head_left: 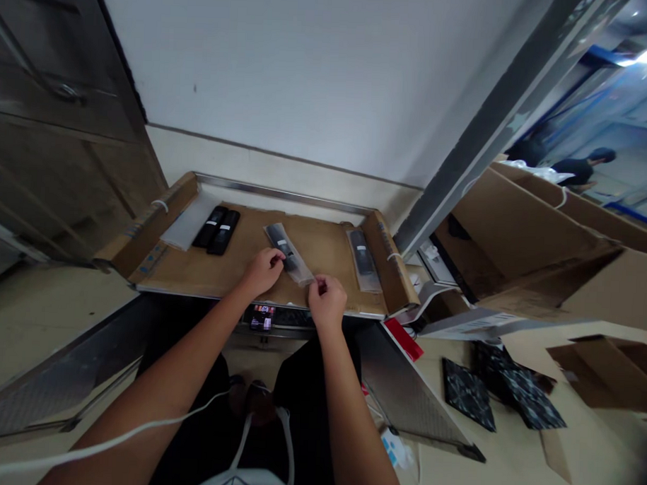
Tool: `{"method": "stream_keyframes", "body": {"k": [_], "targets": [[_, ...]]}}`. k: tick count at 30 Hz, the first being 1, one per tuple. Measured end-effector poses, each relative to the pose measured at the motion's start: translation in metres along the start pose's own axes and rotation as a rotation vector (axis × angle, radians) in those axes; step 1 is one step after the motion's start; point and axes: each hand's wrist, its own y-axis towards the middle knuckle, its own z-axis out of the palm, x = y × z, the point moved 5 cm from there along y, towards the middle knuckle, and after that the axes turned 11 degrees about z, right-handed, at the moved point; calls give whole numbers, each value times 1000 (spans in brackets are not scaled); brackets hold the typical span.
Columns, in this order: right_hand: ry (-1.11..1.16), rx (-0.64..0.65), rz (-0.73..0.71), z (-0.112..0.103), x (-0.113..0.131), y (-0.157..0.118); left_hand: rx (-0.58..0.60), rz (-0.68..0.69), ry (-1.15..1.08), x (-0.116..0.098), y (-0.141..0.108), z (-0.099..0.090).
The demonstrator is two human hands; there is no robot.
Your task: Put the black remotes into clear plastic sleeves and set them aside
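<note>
A long black device with a small white label, shaped like a remote control, lies inside a clear plastic bag [301, 270] on the cardboard-lined tray [232, 271]. My left hand [266, 271] has its fingers closed at the bag's left edge, beside the device. The bag's near right end is pinched between the fingertips of my right hand [327, 299]. Two bare black devices [223, 232] lie side by side on the left, next to a stack of flat plastic bags [189, 221]. Toward the right end rests another bagged device [363, 254].
Cardboard flaps [389, 262] line the tray's ends. A lit phone [261, 318] lies below its front edge. Large open cartons [541, 236] stand to the right, with dark patterned packages [530, 395] on the floor. A white cable [152, 426] crosses my left arm. A person [575, 170] is far off.
</note>
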Motion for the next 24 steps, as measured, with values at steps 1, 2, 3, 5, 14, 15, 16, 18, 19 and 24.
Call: {"method": "stream_keyframes", "body": {"k": [1,2,3,5,14,15,16,18,19,24], "targets": [[-3,-9,10,-3,0,1,-4,-9,-2,0,0,0],[-11,-23,24,-6,2,4,-13,-17,-8,1,0,-1],[-24,-41,36,-9,5,7,-28,-23,-19,2,0,-1],[-63,-60,37,-12,20,17,-90,-39,-68,5,2,-4],[-381,267,-115,69,100,52,-493,-416,-554,38,-2,-22],[-415,282,-129,79,101,51,-485,-403,-559,37,-2,-23],[-440,289,-144,88,100,50,-474,-389,-561,36,-2,-22],[-471,276,-154,96,95,49,-457,-376,-582,35,-1,-21],[-481,263,-150,96,91,50,-458,-379,-596,35,-1,-21],[-565,210,-37,68,57,72,-463,-406,-649,33,0,-20]]}}
